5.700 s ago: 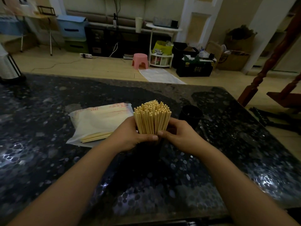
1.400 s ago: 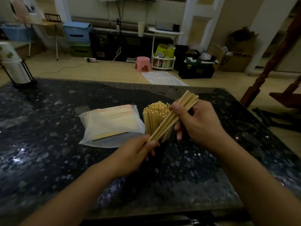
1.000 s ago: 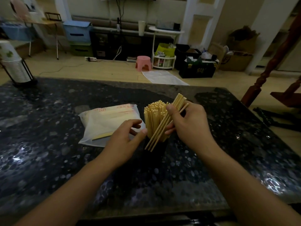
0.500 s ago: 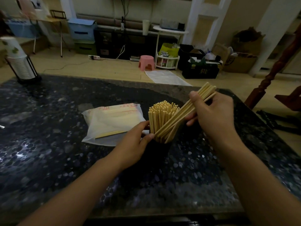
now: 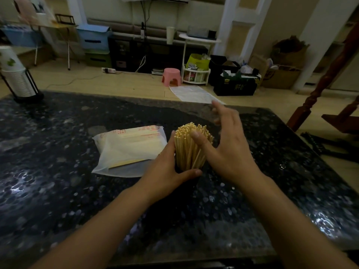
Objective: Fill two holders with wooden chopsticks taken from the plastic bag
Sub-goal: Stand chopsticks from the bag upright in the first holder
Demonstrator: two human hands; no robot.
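My left hand (image 5: pixel 167 171) wraps the dark holder (image 5: pixel 189 174), thumb curled across its near side, fingers (image 5: pixel 171 144) round the far side, so it stands braced on the table (image 5: pixel 58 191). My right hand (image 5: pixel 229 150) is spread wide and holds nothing; its thumb (image 5: pixel 200 141) presses against the packed wooden chopsticks (image 5: pixel 191 146), the other fingers fanned loose and blurred beyond them. The holder looks crammed, the sticks splaying outward above my left thumb.

I judge this the settling step: I want to press the bundle in evenly with a flat palm, keep the left grip low and firm, and avoid shoving sideways, or the top-heavy load may tip or spill.

Just left of my left fingers lies the plastic bag (image 5: pixel 128 150), with chopsticks visible inside, its mouth toward me. I cannot see the second holder; my right hand may be hiding it.

Past my fingertips the table runs on bare to its far edge. Far off left, a cup rack (image 5: pixel 19 82) stands at the corner, well clear.
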